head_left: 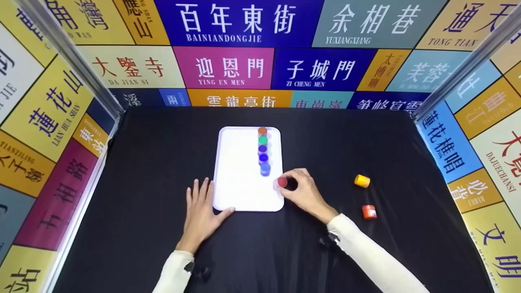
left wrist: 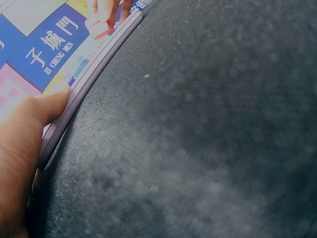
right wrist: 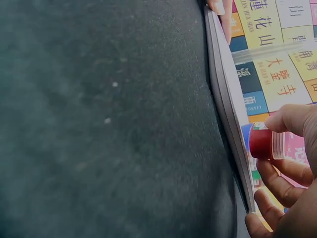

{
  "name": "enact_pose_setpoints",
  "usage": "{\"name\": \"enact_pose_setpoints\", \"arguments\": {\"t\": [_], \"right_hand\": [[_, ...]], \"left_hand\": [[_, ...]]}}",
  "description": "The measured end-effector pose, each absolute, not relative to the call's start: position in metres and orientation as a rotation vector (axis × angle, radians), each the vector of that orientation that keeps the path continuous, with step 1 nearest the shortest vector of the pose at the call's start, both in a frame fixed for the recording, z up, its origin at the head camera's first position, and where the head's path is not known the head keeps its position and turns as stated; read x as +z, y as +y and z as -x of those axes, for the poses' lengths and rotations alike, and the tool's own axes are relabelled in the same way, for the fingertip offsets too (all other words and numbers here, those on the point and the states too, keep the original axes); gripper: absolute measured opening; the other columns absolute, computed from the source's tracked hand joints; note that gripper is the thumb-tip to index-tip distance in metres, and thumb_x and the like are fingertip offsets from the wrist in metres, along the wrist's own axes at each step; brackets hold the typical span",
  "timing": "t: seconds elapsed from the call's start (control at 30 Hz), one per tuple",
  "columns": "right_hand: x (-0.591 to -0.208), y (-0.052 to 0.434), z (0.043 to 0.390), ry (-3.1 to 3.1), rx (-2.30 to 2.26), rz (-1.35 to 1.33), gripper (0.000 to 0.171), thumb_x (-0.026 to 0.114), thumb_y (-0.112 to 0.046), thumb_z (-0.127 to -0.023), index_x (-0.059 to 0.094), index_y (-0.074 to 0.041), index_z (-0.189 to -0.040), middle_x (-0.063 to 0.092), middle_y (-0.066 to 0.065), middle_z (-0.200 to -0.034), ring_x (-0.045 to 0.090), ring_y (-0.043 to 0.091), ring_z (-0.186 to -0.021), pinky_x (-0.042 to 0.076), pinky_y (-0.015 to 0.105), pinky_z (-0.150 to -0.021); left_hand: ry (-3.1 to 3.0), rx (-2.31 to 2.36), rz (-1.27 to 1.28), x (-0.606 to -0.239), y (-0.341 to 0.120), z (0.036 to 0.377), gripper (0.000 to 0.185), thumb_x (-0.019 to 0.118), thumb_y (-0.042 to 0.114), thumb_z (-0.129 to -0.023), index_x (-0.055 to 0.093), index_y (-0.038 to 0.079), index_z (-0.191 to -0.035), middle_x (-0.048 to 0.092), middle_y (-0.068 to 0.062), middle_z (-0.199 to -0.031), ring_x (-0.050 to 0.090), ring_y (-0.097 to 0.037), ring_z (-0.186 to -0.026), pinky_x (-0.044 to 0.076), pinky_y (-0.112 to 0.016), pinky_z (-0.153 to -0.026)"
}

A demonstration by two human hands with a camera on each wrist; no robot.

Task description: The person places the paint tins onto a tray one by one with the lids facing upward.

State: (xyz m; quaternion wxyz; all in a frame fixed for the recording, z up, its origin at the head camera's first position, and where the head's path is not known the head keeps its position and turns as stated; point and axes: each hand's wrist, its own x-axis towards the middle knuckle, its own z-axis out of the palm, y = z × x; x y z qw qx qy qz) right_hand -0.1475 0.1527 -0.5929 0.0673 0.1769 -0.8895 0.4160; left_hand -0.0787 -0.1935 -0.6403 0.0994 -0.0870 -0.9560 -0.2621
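On the black cloth worktop (head_left: 142, 195), your right hand (head_left: 303, 193) pinches a small red-capped jar (head_left: 281, 182) at the white rectangular tray (head_left: 238, 183); your left hand (head_left: 201, 211) rests flat, fingers straight.

Small jar held at the edge of a white tray

The right hand (head_left: 303, 191) pinches a red-capped jar (head_left: 281, 182) at the white tray (head_left: 238, 179); the left hand (head_left: 201, 211) lies flat, thumb touching the tray.

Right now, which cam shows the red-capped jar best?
Right wrist: the red-capped jar fills the frame, pinched by the right hand. Head view shows it small at the tray edge; left wrist only a blur.
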Motion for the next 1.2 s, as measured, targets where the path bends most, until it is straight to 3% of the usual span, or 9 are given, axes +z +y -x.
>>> {"name": "enact_pose_setpoints", "arguments": {"t": [0.47,1.2], "right_hand": [[-0.594,0.125,0.156,-2.744,1.152,-0.479,0.029,0.092,-0.022,-0.084,0.082,-0.010,-0.108,0.078,0.005,-0.100,0.061,0.033,-0.113,0.045,0.054,-0.098],[-0.600,0.101,0.156,-2.677,1.128,-0.425,0.026,0.096,-0.024,-0.084,0.081,-0.010,-0.100,0.079,0.004,-0.098,0.063,0.030,-0.109,0.045,0.051,-0.092]], "left_hand": [[-2.833,-0.780,0.254,-0.640,-0.193,0.079,0.114,0.075,0.072,-0.091,0.039,-0.003,-0.168,0.036,-0.026,-0.174,0.016,-0.050,-0.167,0.001,-0.066,-0.135],[-2.823,-0.789,0.257,-0.640,-0.193,0.078,0.112,0.076,0.070,-0.091,0.039,-0.004,-0.167,0.036,-0.027,-0.174,0.015,-0.051,-0.167,0.002,-0.067,-0.134]]}}
